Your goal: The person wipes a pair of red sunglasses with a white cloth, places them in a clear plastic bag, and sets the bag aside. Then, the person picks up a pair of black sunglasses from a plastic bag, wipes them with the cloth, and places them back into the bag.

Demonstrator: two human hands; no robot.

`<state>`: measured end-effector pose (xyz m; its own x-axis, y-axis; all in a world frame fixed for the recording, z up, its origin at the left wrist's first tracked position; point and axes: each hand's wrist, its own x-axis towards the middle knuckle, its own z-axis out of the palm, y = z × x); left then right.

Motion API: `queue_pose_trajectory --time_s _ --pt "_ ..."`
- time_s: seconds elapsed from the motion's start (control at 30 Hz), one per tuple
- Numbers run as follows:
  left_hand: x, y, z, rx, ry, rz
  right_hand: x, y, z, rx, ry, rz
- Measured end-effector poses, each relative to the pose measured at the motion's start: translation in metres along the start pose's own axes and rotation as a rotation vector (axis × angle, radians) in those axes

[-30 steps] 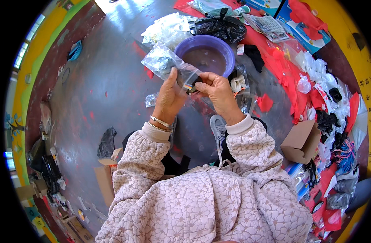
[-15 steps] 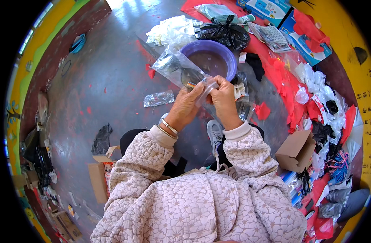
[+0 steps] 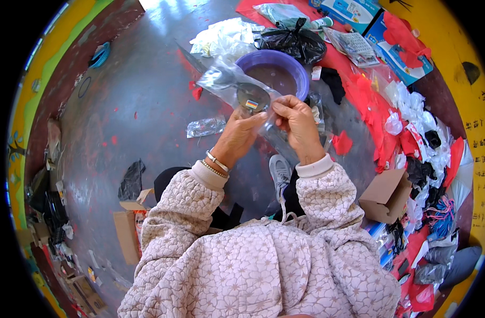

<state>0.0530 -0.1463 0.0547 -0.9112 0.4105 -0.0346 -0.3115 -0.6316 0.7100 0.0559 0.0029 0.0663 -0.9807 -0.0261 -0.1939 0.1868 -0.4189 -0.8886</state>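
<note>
My left hand (image 3: 239, 135) grips a pair of sunglasses (image 3: 254, 95) inside a clear plastic bag (image 3: 215, 71). One dark lens shows plainly, with a small striped sticker on it; the far end is blurred by the shiny plastic. Thumb and fingers of my right hand (image 3: 297, 121) pinch the loose end of the bag, close to the near lens, and a clear flap hangs below. Just beyond the sunglasses stands a purple basin (image 3: 300, 66), partly covered by the bag.
A clear plastic packet (image 3: 206, 126) lies on the floor to the left. White bags (image 3: 224, 38) and a black knotted bag (image 3: 292, 45) sit behind the basin. On the right are an open cardboard box (image 3: 385, 197), red sheeting (image 3: 367, 106) and heaped plastic bags. Another carton (image 3: 127, 237) stands near left.
The near lens and its sticker have turned more into view. My right hand has shifted slightly right, away from my left, drawing the bag's end with it.
</note>
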Motion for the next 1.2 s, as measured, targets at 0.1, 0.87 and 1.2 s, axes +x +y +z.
queue_pose_trajectory --time_s 0.1,0.87,1.2 --pt "0.003 0.015 0.000 -0.221 0.003 0.044 0.002 -0.011 -0.007 -0.040 -0.040 -0.044" --pt "-0.010 0.051 -0.025 0.262 0.034 -0.065 0.014 -0.077 0.006 -0.414 -0.126 -0.365" --pt "-0.009 0.049 -0.035 0.485 0.141 -0.168 0.044 -0.050 -0.029 -0.327 -0.074 -0.310"
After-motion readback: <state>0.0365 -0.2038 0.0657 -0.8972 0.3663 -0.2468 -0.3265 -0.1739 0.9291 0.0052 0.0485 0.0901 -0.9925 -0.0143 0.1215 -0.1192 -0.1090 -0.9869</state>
